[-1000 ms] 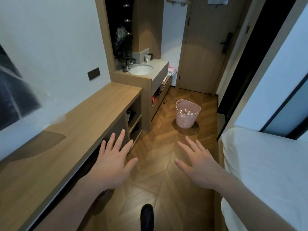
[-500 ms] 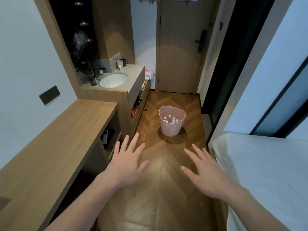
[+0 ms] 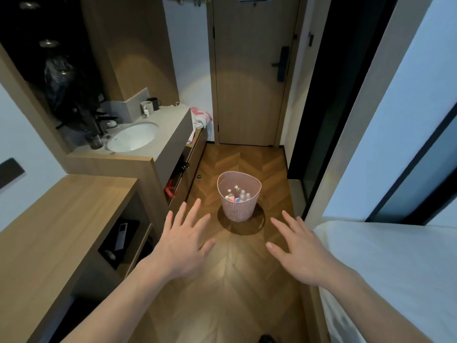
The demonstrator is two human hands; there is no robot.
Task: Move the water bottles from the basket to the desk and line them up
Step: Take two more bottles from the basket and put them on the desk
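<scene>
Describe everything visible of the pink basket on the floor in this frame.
The pink basket is a ribbed, slatted tub, plastic by its look, with a rounded rim wider than its base. It stands upright on the herringbone wood floor, ahead of both hands and between the sink cabinet and the dark doorway. Several small clear water bottles with white caps stand inside; the exact count is unclear. Nothing touches it but the floor; the left hand and right hand are short of it.

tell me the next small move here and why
Probably step closer and reach down into the pink basket. The bottles are all inside it on the floor, the desk holds none, and both the left hand and right hand are open and empty.
</scene>
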